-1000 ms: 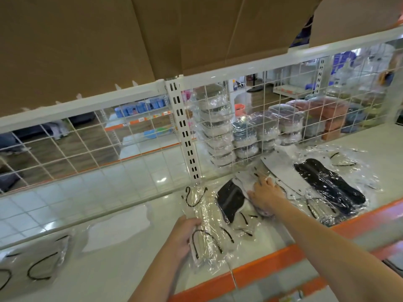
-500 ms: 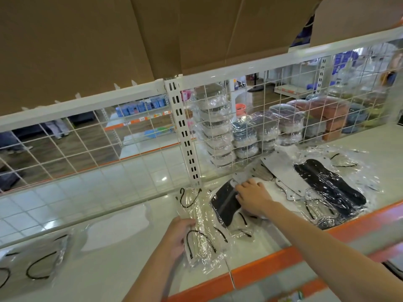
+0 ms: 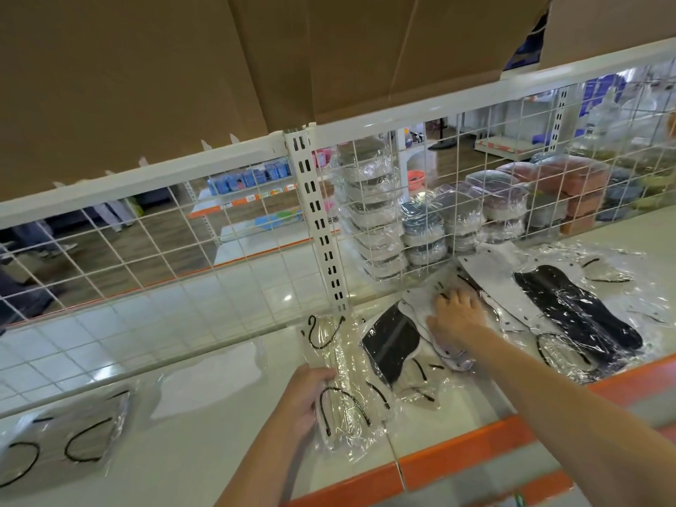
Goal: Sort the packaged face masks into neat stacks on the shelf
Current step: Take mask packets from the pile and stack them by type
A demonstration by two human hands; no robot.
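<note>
My left hand [image 3: 305, 400] grips a clear packet with a white mask and black ear loops [image 3: 338, 389], held upright over the white shelf [image 3: 205, 444]. Just right of it lies a packaged black mask [image 3: 389, 342] on other packets. My right hand [image 3: 455, 316] rests palm down on a heap of white mask packets [image 3: 453, 356], fingers spread. Further right lie a long black mask packet [image 3: 581, 316] and a white one [image 3: 490, 272]. A stack of packets with black loops [image 3: 62, 440] sits at the far left, and a single white mask packet [image 3: 208, 375] lies beside it.
A white wire grid [image 3: 384, 221] backs the shelf, with an upright slotted post [image 3: 318, 228]. Behind the grid stand stacks of wrapped goods [image 3: 424, 228]. Cardboard boxes [image 3: 183, 67] overhang above. An orange strip [image 3: 461, 455] edges the shelf front.
My right hand has slid right and back from the black mask packet onto the white packets. My left hand keeps its hold on the clear packet.
</note>
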